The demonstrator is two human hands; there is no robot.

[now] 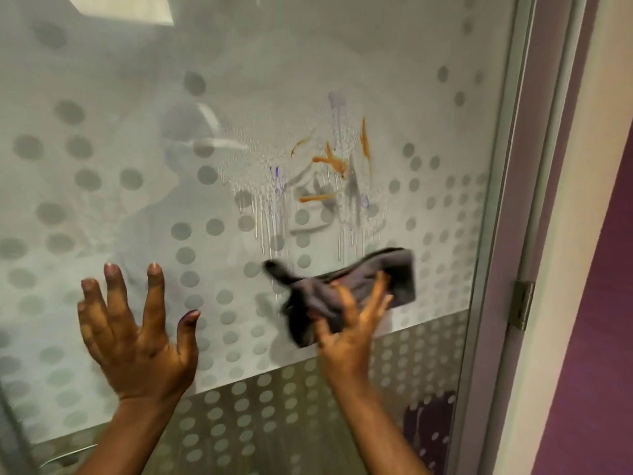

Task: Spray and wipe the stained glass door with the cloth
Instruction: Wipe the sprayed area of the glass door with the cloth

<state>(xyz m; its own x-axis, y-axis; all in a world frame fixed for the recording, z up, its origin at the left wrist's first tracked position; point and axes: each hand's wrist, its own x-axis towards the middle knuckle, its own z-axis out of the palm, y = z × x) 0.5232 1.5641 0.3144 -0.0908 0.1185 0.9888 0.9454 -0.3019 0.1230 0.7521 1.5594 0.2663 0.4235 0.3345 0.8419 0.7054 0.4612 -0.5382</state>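
The left hand (137, 334) is spreading its fingers wide, empty, low on the frosted glass door (137, 166). The right hand (349, 323) is clutching a dark grey cloth (359, 286) against the pane — just below orange and purple stains (329, 162) running with spray droplets.

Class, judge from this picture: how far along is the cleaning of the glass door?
Done: spraying, since droplets and drips run down the glass door. In hand: the right hand holds the grey cloth just below the marks; the left hand is spread open. Left: the orange stains and purple stains remain unwiped.
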